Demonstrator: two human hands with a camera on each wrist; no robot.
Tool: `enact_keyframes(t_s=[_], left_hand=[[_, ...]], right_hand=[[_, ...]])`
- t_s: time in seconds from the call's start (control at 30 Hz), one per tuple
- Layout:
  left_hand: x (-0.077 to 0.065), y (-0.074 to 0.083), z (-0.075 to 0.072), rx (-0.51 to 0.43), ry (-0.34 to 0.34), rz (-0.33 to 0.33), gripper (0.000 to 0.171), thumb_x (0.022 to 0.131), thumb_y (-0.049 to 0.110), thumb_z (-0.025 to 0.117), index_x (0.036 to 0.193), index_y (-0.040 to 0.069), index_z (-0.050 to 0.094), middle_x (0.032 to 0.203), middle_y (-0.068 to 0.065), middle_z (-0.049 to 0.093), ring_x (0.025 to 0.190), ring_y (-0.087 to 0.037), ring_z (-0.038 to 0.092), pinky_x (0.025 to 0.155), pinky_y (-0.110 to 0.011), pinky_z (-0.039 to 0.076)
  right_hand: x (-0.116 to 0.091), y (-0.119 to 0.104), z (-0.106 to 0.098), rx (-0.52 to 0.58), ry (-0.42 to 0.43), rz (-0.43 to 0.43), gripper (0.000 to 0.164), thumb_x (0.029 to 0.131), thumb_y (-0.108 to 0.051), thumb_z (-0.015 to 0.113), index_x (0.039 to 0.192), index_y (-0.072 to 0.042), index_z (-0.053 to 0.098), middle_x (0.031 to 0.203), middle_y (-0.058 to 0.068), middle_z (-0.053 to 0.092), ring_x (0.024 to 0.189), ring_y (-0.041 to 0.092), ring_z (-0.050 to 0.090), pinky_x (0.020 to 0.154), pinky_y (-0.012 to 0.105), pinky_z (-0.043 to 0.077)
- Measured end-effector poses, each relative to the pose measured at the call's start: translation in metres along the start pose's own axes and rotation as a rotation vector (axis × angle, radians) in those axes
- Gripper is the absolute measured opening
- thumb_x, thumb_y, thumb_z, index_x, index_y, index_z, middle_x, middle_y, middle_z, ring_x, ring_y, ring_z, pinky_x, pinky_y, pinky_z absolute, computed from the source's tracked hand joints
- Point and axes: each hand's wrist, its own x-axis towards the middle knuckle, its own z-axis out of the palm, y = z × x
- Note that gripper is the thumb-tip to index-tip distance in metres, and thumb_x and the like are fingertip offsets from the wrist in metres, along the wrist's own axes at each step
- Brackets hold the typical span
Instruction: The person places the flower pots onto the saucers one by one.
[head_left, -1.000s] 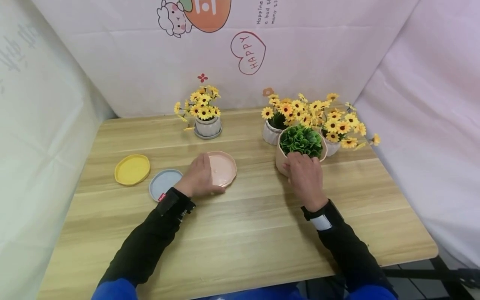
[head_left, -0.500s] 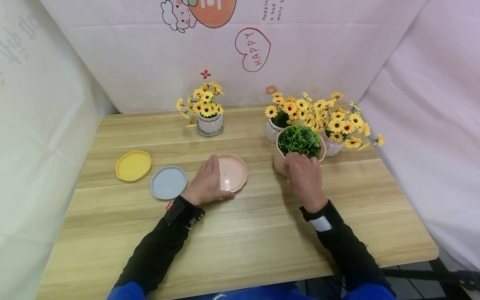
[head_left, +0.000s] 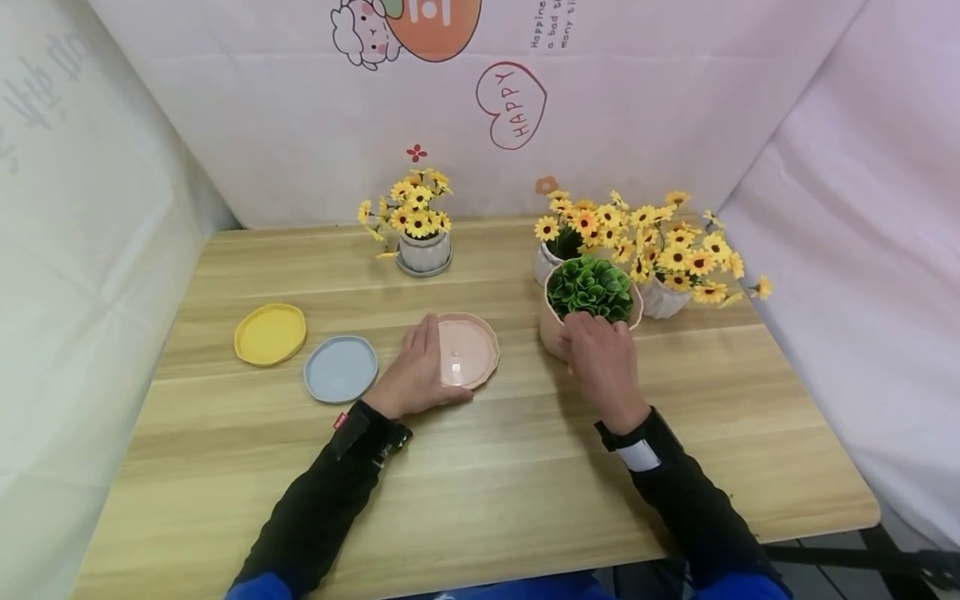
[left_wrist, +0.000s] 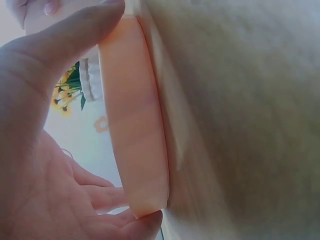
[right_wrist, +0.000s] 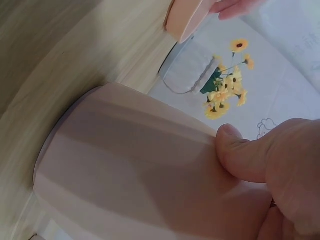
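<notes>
In the head view my left hand (head_left: 415,375) grips a round pink plant saucer (head_left: 470,350) with a scalloped edge. The left wrist view shows the thumb at one side of the saucer wall (left_wrist: 134,115) and fingertips at the other, the saucer low on the wood. My right hand (head_left: 602,367) pinches the near rim of a tall pink flowerpot (head_left: 552,333) filled with a leafy green plant (head_left: 591,287). Its thumb lies against the outer wall in the right wrist view; the other fingers are mostly hidden. The flowerpot stands right of the saucer, a strip of table between them.
A yellow saucer (head_left: 270,334) and a blue-grey saucer (head_left: 341,369) lie to the left. At the back, a grey pot (head_left: 425,252) of yellow flowers sits on its own saucer. Two more flower pots, one a whitish pot (head_left: 663,300), stand close behind the pink flowerpot.
My left hand has slid the pink saucer to the right, away from the blue-grey one. The pink flowerpot has shifted slightly left and nearer with my right hand.
</notes>
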Motion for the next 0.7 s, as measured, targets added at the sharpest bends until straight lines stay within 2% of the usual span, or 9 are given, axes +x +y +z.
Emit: enact_keyframes(t_s=[0.17, 0.43, 0.7], left_hand=[[0.000, 0.001, 0.000, -0.018, -0.005, -0.008, 0.143, 0.079, 0.057, 0.089, 0.166, -0.005, -0.006, 0.176, -0.029, 0.003, 0.163, -0.045, 0.012, 0.130, -0.055, 0.029], [-0.001, 0.001, -0.002, -0.009, -0.014, -0.016, 0.143, 0.079, 0.058, 0.088, 0.166, -0.005, -0.006, 0.176, -0.029, 0.003, 0.163, -0.045, 0.012, 0.130, -0.055, 0.029], [-0.001, 0.000, -0.003, -0.023, -0.017, -0.012, 0.145, 0.078, 0.058, 0.090, 0.166, -0.005, -0.006, 0.176, -0.029, 0.002, 0.163, -0.044, 0.012, 0.131, -0.055, 0.028]], right_hand=[[0.000, -0.007, 0.000, 0.012, 0.008, -0.033, 0.032, 0.095, -0.017, 0.078, 0.081, -0.005, 0.052, 0.074, 0.014, 0.060, 0.066, 0.035, 0.059, 0.060, 0.041, 0.034], [0.003, -0.018, 0.001, 0.013, -0.033, -0.039, 0.030, 0.093, -0.020, 0.080, 0.084, -0.006, 0.055, 0.075, 0.013, 0.061, 0.068, 0.034, 0.060, 0.061, 0.041, 0.034], [0.006, -0.026, 0.002, -0.007, -0.072, -0.049, 0.027, 0.096, -0.020, 0.078, 0.087, -0.005, 0.057, 0.081, 0.013, 0.066, 0.074, 0.034, 0.063, 0.064, 0.041, 0.036]])
